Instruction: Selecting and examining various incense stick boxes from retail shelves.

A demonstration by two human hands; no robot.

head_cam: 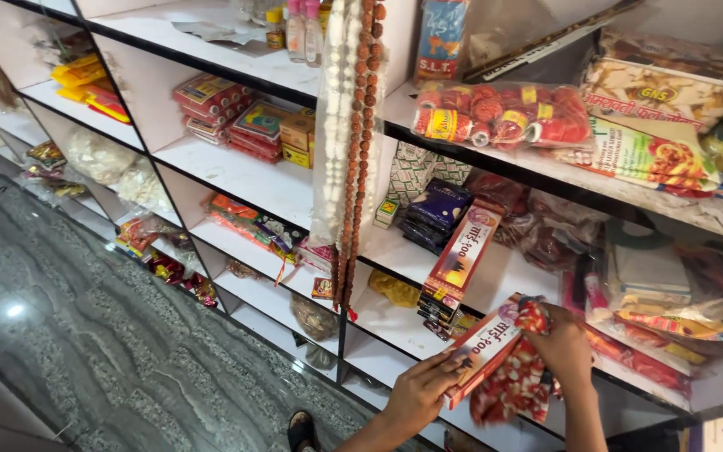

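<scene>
My left hand (418, 392) grips the lower end of a long red and white box (485, 347), held slanted in front of the lower shelves. My right hand (561, 346) presses a red and white patterned cloth (514, 381) against the box's upper end; the cloth hangs down below the box. A matching long box (462, 251) leans upright on the white shelf (495, 289) just above, on a stack of similar boxes.
White shelves (236, 172) with black edges hold packets, boxes and bags. Strings of brown and white beads (353, 151) hang down the middle upright. A bag of red thread spools (499, 113) lies above. Grey marble floor (85, 335) lies left; a sandalled foot (301, 431) shows below.
</scene>
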